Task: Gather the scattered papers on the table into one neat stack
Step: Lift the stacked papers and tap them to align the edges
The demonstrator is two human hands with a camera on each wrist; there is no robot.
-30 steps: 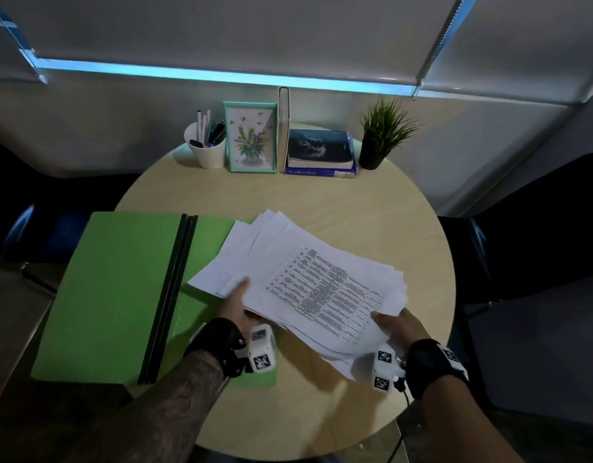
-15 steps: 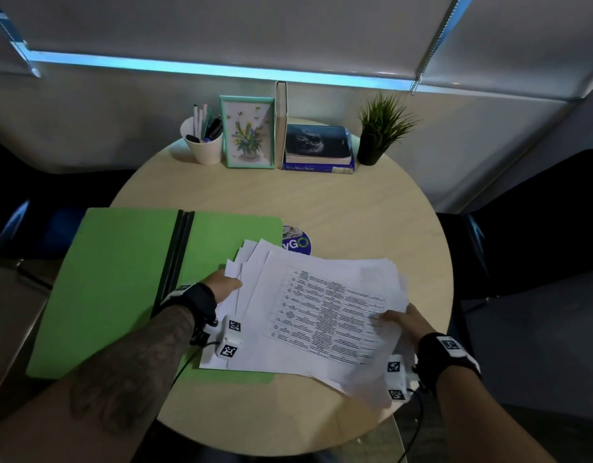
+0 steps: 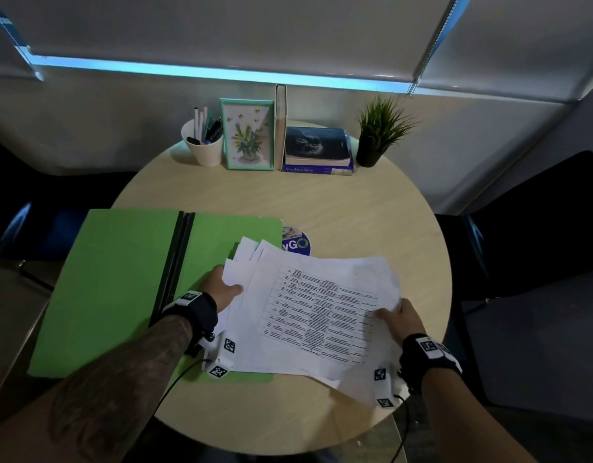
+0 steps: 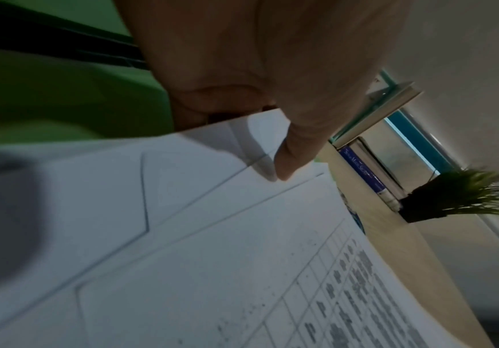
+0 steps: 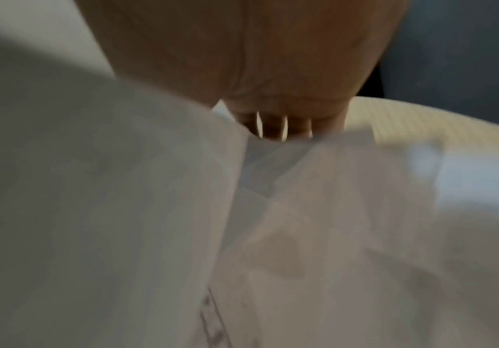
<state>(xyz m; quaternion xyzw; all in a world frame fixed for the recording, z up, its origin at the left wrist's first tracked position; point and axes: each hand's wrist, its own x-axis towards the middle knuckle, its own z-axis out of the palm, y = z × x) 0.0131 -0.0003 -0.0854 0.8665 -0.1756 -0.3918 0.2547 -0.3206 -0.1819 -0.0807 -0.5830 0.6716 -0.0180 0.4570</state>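
head | papers (image 3: pixel 308 309) between both hands, long axis hand-to-hand | left hand (image 3: pixel 221 290) pinches left edge | right hand (image 3: pixel 400 320) grips right edge, sheets fanned

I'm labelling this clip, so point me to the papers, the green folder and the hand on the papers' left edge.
papers (image 3: pixel 318 315), head view, on the printed table of the top sheet.
green folder (image 3: pixel 114 289), head view, on its bare left cover.
left hand (image 3: pixel 221 290), head view, on the back of the hand.
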